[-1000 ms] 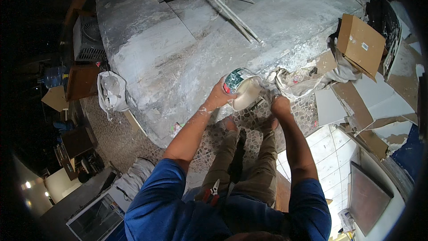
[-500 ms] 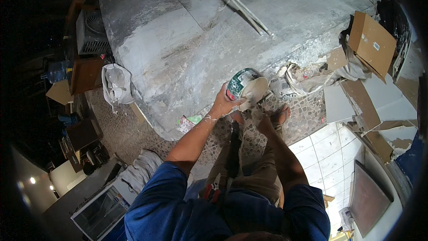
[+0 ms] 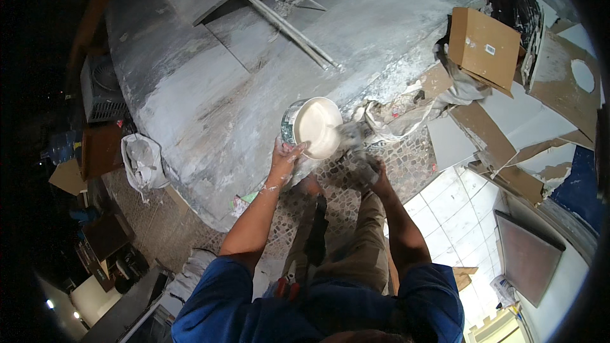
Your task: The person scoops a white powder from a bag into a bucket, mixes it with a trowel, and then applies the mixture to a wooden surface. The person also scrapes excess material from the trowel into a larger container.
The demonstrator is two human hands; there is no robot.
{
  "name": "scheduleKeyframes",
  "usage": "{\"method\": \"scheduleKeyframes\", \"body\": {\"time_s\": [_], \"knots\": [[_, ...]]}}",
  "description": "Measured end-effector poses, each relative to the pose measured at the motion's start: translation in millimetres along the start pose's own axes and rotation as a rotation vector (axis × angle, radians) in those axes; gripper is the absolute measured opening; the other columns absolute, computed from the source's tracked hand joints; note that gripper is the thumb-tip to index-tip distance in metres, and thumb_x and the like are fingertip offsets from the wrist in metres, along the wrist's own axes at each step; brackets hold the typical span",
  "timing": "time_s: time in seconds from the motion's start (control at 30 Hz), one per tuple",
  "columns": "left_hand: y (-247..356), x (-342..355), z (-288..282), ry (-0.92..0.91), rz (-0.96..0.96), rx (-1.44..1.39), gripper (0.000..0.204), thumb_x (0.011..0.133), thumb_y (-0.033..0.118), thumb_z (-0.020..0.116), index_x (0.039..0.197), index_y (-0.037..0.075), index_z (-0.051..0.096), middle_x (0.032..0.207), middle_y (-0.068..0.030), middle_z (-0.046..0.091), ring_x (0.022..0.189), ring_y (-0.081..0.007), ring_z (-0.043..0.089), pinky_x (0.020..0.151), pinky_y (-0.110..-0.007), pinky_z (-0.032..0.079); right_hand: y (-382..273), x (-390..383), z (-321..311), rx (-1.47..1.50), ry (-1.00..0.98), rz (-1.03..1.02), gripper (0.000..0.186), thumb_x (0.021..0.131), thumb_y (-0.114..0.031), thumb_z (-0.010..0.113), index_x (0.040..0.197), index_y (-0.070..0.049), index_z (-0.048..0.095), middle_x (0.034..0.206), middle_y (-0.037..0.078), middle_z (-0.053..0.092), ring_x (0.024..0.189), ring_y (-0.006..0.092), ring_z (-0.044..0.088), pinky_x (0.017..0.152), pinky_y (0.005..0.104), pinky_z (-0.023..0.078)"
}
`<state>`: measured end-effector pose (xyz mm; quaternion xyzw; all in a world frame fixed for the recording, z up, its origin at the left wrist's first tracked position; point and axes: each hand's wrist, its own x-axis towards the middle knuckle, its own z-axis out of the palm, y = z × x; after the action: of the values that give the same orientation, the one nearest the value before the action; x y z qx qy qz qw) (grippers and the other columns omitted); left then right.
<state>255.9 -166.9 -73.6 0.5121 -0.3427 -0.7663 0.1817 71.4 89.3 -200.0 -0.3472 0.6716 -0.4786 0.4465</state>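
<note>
My left hand grips the near left side of a round bucket, its thumb over the rim. The bucket has a white and dark green outside and is tilted so that its mouth faces up toward me. Smooth off-white paste lies inside. My right hand is just right of the bucket, smeared by motion, with whitish grey on it. From it a blurred grey shape reaches to the bucket's right rim; its kind cannot be made out.
A large dusty grey slab stretches ahead, with long pale rods lying on it. To the right are a crumpled white sack, a cardboard box and broken board pieces. An open white bag stands left. Pebble-patterned floor surrounds my feet.
The bucket has been turned so its mouth faces me and its inside shows. My right hand has moved slightly away from it. The whole view has shifted, with surroundings now further left.
</note>
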Motion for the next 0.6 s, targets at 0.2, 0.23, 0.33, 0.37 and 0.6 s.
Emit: {"method": "scheduleKeyframes", "body": {"time_s": [0.2, 0.23, 0.33, 0.37, 0.6], "knots": [[-4.3, 8.3, 13.1, 0.019, 0.009, 0.084, 0.064, 0.083, 0.005, 0.074, 0.134, 0.007, 0.035, 0.118, -0.0103, 0.062, 0.101, -0.0204, 0.066, 0.082, -0.033, 0.056, -15.8, 46.1, -42.1, -0.676, 0.628, -0.209, 0.052, 0.088, -0.017, 0.059, 0.134, 0.003, 0.044, 0.112, 0.024, 0.063, 0.086, 0.0403, 0.065, 0.070, 0.0399, 0.052], [-7.8, 13.5, 23.8, -0.001, 0.004, 0.086, 0.060, 0.084, 0.007, 0.073, 0.133, 0.008, 0.037, 0.117, -0.0087, 0.062, 0.100, -0.0195, 0.066, 0.079, -0.033, 0.057, 35.6, 48.5, -47.8, -0.791, 0.705, -0.015, 0.051, 0.086, -0.019, 0.061, 0.129, 0.004, 0.049, 0.107, 0.025, 0.065, 0.082, 0.0408, 0.065, 0.066, 0.0406, 0.052], [-13.5, 22.6, 41.8, -0.035, -0.006, 0.087, 0.059, 0.084, 0.007, 0.072, 0.133, 0.009, 0.038, 0.117, -0.0079, 0.062, 0.099, -0.0193, 0.066, 0.077, -0.033, 0.059, 96.9, 75.2, -79.3, -0.771, 0.473, 0.494, 0.042, 0.078, -0.019, 0.066, 0.111, 0.006, 0.058, 0.089, 0.021, 0.065, 0.082, 0.0408, 0.064, 0.075, 0.0440, 0.051], [-12.5, 24.4, 41.6, -0.039, -0.011, 0.092, 0.060, 0.084, 0.007, 0.072, 0.134, 0.009, 0.038, 0.117, -0.0083, 0.062, 0.099, -0.0196, 0.066, 0.078, -0.033, 0.058, 95.6, 84.9, -81.2, -0.692, 0.322, 0.639, 0.039, 0.076, -0.018, 0.067, 0.104, 0.008, 0.060, 0.082, 0.020, 0.064, 0.085, 0.0406, 0.063, 0.081, 0.0454, 0.050], [-8.8, 18.5, 11.5, 0.010, -0.014, 0.153, 0.071, 0.081, 0.005, 0.076, 0.138, 0.002, 0.033, 0.113, -0.0115, 0.065, 0.096, -0.0198, 0.067, 0.080, -0.029, 0.055, 13.3, 55.4, -51.3, -0.368, 0.522, 0.117, 0.024, 0.085, -0.016, 0.058, 0.097, 0.004, 0.061, 0.087, 0.024, 0.065, 0.085, 0.0415, 0.063, 0.074, 0.0461, 0.049]]}}
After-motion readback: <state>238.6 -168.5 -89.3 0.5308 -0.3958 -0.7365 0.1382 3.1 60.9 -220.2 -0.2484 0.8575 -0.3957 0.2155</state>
